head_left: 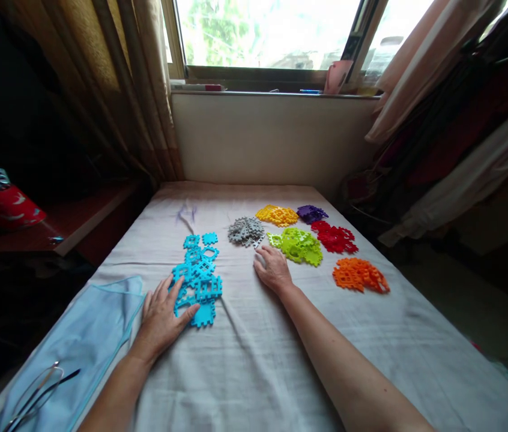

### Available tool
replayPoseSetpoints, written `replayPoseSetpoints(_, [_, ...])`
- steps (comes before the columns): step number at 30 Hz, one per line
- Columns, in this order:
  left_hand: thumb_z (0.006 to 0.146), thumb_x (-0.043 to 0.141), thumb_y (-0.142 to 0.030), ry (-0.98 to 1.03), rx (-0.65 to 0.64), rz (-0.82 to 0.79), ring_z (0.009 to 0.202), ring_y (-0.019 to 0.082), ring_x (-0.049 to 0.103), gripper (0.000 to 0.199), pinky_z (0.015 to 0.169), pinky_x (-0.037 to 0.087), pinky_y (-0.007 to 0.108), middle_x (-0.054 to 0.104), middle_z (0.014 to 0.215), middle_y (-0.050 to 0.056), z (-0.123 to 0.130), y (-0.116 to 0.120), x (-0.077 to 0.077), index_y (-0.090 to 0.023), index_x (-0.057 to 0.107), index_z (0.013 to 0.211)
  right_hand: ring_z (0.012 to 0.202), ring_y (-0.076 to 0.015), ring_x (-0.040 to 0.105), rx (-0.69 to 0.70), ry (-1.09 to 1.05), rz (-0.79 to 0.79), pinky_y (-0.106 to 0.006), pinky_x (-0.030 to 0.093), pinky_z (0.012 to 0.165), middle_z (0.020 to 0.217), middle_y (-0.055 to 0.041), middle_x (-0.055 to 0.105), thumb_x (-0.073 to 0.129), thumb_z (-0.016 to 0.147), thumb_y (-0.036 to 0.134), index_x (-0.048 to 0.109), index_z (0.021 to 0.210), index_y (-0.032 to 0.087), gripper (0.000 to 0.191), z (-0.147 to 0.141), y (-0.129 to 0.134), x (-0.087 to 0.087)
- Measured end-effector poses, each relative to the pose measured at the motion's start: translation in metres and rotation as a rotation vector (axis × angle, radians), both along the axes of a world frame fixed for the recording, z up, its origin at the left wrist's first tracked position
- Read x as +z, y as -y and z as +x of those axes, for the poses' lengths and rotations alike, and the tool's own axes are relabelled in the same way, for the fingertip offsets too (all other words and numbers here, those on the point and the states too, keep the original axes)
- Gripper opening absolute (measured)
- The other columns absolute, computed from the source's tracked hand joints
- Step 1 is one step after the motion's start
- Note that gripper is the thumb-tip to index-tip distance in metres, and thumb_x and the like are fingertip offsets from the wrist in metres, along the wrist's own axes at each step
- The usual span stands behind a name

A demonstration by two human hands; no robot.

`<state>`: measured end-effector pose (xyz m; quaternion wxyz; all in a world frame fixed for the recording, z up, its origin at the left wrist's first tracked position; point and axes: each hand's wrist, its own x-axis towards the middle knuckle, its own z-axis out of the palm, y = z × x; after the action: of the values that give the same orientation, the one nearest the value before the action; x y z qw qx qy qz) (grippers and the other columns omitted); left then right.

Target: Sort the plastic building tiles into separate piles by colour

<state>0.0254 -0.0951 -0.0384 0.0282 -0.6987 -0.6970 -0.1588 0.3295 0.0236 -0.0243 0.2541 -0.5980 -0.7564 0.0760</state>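
Note:
Several blue toothed plastic pieces (203, 273) lie spread in a rough column left of the middle. My left hand (164, 312) rests at their left edge with fingers apart, the thumb touching the lower pieces. Just below the grey pile (245, 231) and the lime green pile (298, 245) is my right hand (272, 269), its fingers curled down towards the cloth; what its fingertips hold, if anything, is hidden. Further back and right sit a yellow pile (276, 215), a purple pile (311, 213), a red pile (335, 237) and an orange pile (360, 275).
A pale sheet (254, 366) covers the surface. At the left lie a light blue cloth (87, 324) and eyeglasses (40, 393). A red container (8, 207) stands on a dark side table (87, 222). A pink cup (337, 77) is on the windowsill.

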Motion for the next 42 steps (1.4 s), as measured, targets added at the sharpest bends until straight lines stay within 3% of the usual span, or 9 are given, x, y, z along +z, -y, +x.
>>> replayPoseSetpoints(3, [0.088,0.049,-0.058,-0.002,0.006,-0.001,0.143,0.033,0.039,0.07,0.116,0.029,0.053,0.044,0.153,0.018,0.009,-0.003,0.0,-0.019,0.046,0.146,0.123,-0.0264,0.057,0.019,-0.067,-0.005,-0.044,0.042,0.106,0.13,-0.0114,0.066,0.062,0.083,0.024,0.072,0.114,0.021,0.033,-0.005,0.021,-0.004])
replayPoseSetpoints(7, [0.091,0.047,-0.056,-0.002,0.039,0.009,0.142,0.033,0.04,0.066,0.116,0.031,0.054,0.046,0.151,0.018,0.017,-0.005,0.004,-0.019,0.047,0.145,0.12,-0.0241,0.06,0.143,-0.151,0.003,-0.043,0.043,0.105,0.123,-0.0073,0.07,0.063,0.083,0.026,0.075,0.106,0.025,0.026,-0.02,0.049,-0.006])
replayPoseSetpoints(12, [0.093,0.046,-0.05,0.021,-0.016,0.046,0.136,0.029,0.048,0.051,0.116,0.033,0.049,0.054,0.146,0.014,0.019,-0.001,0.011,-0.023,0.055,0.136,0.121,-0.0243,0.06,0.251,-0.177,-0.001,-0.044,0.042,0.107,0.126,-0.0085,0.069,0.064,0.083,0.027,0.072,0.116,0.023,0.034,-0.041,0.072,-0.004])
replayPoseSetpoints(16, [0.096,0.043,-0.047,0.047,-0.104,0.056,0.134,0.027,0.051,0.047,0.115,0.037,0.046,0.056,0.144,0.012,0.023,-0.002,0.015,-0.023,0.056,0.134,0.125,-0.0255,0.057,0.306,-0.15,0.022,-0.045,0.042,0.108,0.133,-0.0109,0.064,0.068,0.081,0.03,0.066,0.126,0.022,0.046,-0.05,0.079,-0.002])
replayPoseSetpoints(23, [0.098,0.039,-0.051,0.053,-0.144,0.044,0.136,0.027,0.049,0.054,0.114,0.038,0.043,0.051,0.148,0.014,0.034,-0.008,0.014,-0.019,0.052,0.139,0.128,-0.0267,0.055,0.337,-0.124,0.038,-0.045,0.042,0.108,0.14,-0.0143,0.059,0.073,0.08,0.035,0.06,0.135,0.02,0.058,-0.05,0.08,0.0])
replayPoseSetpoints(28, [0.089,0.05,-0.065,0.047,-0.308,-0.049,0.148,0.029,0.033,0.08,0.12,0.027,0.048,0.034,0.16,0.017,0.036,-0.008,0.012,-0.019,0.034,0.153,0.123,-0.0244,0.059,0.336,-0.121,0.014,-0.042,0.044,0.106,0.132,-0.0094,0.066,0.072,0.082,0.033,0.069,0.12,0.024,0.039,-0.052,0.078,0.002])
replayPoseSetpoints(31, [0.078,0.06,-0.071,0.039,-0.357,-0.082,0.152,0.031,0.022,0.1,0.121,0.022,0.053,0.023,0.164,0.017,0.034,-0.006,0.011,-0.023,0.022,0.158,0.119,-0.0235,0.061,0.298,-0.154,0.013,-0.04,0.045,0.105,0.127,-0.0088,0.068,0.071,0.082,0.033,0.071,0.114,0.024,0.033,-0.05,0.079,0.002])
replayPoseSetpoints(33, [0.077,0.063,-0.071,0.04,-0.359,-0.082,0.153,0.031,0.019,0.103,0.121,0.02,0.053,0.02,0.165,0.017,0.033,-0.006,0.01,-0.025,0.019,0.158,0.117,-0.0238,0.061,0.235,-0.181,0.025,-0.04,0.045,0.103,0.126,-0.0095,0.068,0.07,0.083,0.033,0.071,0.116,0.023,0.035,-0.044,0.078,0.0])
replayPoseSetpoints(42, [0.087,0.055,-0.063,0.015,-0.201,-0.062,0.152,0.035,0.019,0.083,0.12,0.015,0.059,0.022,0.164,0.019,0.058,-0.013,0.01,-0.022,0.032,0.155,0.115,-0.027,0.059,-0.186,-0.069,0.111,-0.041,0.04,0.099,0.125,-0.0111,0.069,0.066,0.085,0.03,0.069,0.115,0.021,0.032,0.011,0.06,-0.009])
